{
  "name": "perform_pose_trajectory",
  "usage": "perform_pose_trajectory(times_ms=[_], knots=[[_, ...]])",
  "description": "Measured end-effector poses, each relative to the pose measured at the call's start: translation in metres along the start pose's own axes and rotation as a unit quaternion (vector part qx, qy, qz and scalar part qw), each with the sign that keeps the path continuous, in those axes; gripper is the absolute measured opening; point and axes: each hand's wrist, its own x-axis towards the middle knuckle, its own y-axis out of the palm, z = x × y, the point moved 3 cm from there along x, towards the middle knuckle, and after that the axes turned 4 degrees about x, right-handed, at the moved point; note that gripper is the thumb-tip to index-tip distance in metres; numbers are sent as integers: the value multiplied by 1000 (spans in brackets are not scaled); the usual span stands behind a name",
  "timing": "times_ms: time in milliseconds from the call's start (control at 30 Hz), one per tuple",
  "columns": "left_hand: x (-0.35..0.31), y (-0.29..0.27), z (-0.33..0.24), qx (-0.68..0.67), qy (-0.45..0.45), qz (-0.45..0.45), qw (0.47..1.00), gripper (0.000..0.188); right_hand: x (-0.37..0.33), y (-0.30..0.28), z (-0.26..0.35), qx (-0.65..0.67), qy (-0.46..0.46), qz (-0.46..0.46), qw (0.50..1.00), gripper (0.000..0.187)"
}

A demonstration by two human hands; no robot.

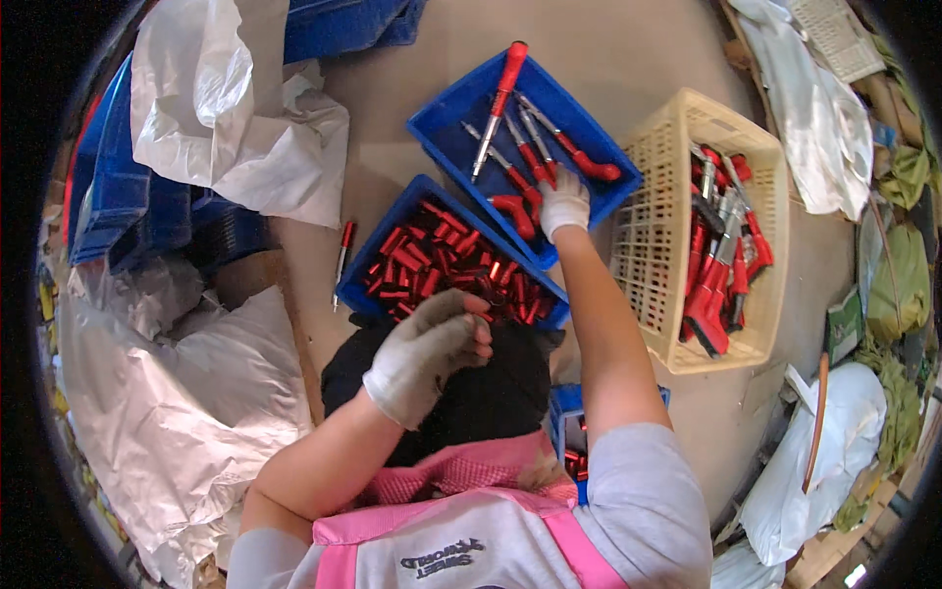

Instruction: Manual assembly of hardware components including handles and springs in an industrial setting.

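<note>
My right hand, in a white glove, reaches into the far blue bin. Its fingers close around the red end of a silver-shafted tool. Several similar tools lie about it, some with angled red grips; one long red-handled tool rests across the bin's far wall. My left hand, in a greyish glove with bare fingertips, hovers over my lap by the near blue bin. Its fingers are curled in, hiding whatever they may hold. Shiny red metal tubes fill that near bin.
To the right stands a cream slatted crate of red-and-silver tools. A single red-and-silver rod lies on the floor left of the bins. White sacks and stacked blue bins line the left. A small blue bin sits beside my right hip.
</note>
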Motion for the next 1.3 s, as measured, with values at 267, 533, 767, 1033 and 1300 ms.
perform_pose_trajectory(times_ms=[267, 533, 767, 1033, 1300], knots=[[1, -1, -10, -13, 7, 17, 1000, 23, 15, -54, 2, 212, 117, 124, 962, 49], [-29, -5, -18, 205, 267, -39, 941, 34, -120, -248, 37, 579, 201, 65, 787, 41], [-84, 33, -10, 680, 570, 5, 461, 57, -284, -368, 67, 863, 257, 124, 417, 45], [-197, 16, 13, 828, 497, -54, 254, 11, -332, -433, 123, 581, -133, 144, 790, 53], [-257, -20, 52, 860, 407, -44, 303, 11, -367, -437, 196, 382, -166, 208, 885, 36]])
